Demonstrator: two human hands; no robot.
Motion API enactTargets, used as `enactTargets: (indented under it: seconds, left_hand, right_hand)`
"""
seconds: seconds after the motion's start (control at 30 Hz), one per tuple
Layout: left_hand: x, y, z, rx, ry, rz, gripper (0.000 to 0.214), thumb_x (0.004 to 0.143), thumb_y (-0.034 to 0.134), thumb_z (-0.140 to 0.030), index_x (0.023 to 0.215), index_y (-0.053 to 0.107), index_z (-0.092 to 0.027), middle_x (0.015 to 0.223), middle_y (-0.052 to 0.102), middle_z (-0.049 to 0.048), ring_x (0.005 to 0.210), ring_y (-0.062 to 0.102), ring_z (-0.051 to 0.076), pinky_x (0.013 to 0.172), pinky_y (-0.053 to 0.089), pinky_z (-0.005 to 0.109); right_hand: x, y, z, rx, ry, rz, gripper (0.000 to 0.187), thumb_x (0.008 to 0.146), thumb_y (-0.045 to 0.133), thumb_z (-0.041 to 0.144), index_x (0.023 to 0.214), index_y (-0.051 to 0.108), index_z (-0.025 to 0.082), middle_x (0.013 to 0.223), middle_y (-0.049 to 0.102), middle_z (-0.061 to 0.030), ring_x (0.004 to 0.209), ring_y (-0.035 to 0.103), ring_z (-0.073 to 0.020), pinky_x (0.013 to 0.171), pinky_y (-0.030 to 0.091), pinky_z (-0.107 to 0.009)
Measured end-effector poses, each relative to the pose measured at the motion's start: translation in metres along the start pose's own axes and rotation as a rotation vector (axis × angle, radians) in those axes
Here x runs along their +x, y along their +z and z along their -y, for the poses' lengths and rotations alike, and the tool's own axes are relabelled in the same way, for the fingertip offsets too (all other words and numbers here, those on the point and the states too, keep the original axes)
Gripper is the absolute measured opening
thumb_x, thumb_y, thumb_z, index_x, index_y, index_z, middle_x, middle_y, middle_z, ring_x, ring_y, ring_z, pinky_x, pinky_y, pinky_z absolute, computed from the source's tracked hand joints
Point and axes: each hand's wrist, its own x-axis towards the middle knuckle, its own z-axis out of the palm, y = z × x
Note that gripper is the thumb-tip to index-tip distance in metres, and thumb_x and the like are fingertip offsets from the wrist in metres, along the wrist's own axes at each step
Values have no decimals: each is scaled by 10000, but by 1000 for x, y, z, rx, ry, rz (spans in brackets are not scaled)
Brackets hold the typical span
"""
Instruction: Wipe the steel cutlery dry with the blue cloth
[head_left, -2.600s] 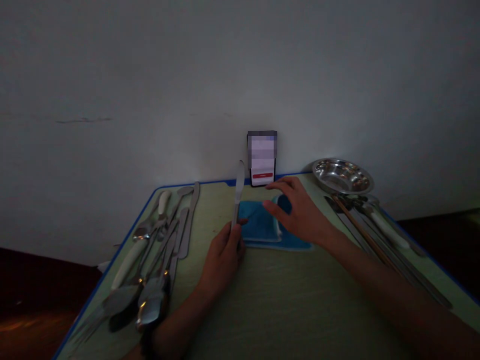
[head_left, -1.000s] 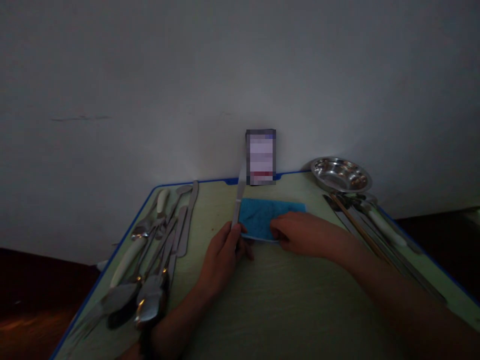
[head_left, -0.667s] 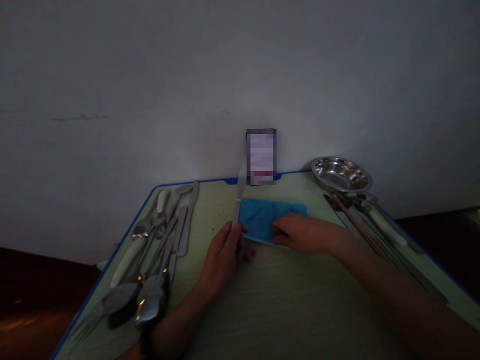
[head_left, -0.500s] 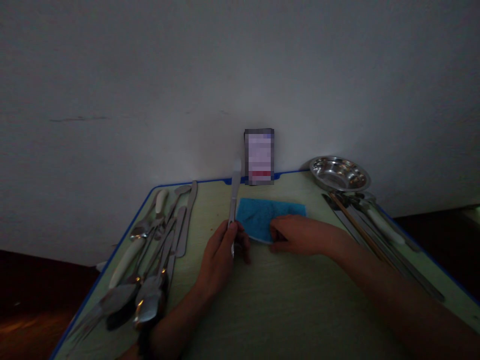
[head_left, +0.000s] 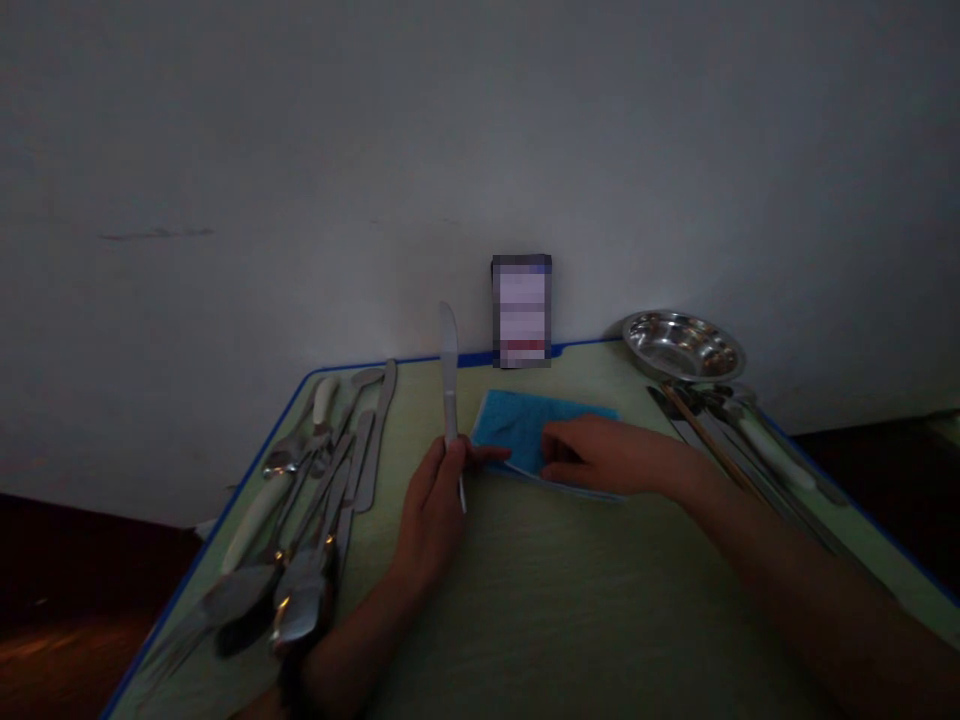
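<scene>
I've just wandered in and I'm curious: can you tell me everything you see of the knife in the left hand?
The knife looks like silvery metal, with a rounded tip and slim handle. The left hand grips the handle, whose end shows past the grip; the blade points upward in the view, left of the blue cloth. Fine markings are too dim to tell.

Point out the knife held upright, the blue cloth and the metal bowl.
Held knife (head_left: 450, 376): head view, on the lower part of the blade.
Blue cloth (head_left: 519, 424): head view, on its upper face, left of the fingers resting there.
Metal bowl (head_left: 681, 352): head view, on its shiny inside.
</scene>
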Motion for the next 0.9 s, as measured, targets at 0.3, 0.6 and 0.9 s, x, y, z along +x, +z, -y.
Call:
enactTargets:
  seconds: [0.3,0.6,0.9]
  left_hand:
    - [-2,0,1,-102,96,-65,364,903,317,-346,826,637,-192,909,698,23,961,565,188,937,325,315]
    - [-2,0,4,-48,23,-32,390,906,308,-383,813,643,-208,954,691,24,968,569,204,930,327,317]
    - [0,-1,2,15,15,-107,398,892,316,-387,727,625,-199,828,685,15,865,561,201,856,349,316]
  right_hand:
    - [5,2,-23,-356,272,-356,487,802,503,304,1263,423,169,1102,570,-141,1026,507,-311,835,380,-449]
    - [6,-2,-37,-338,310,-389,310,816,457,244,1107,543,187,1067,587,-111,1017,521,-294,840,366,-462]
    - [15,19,-16,-198,-16,-430,478,841,431,416,1263,432,192,1291,437,-116,1194,394,-255,988,328,-419]
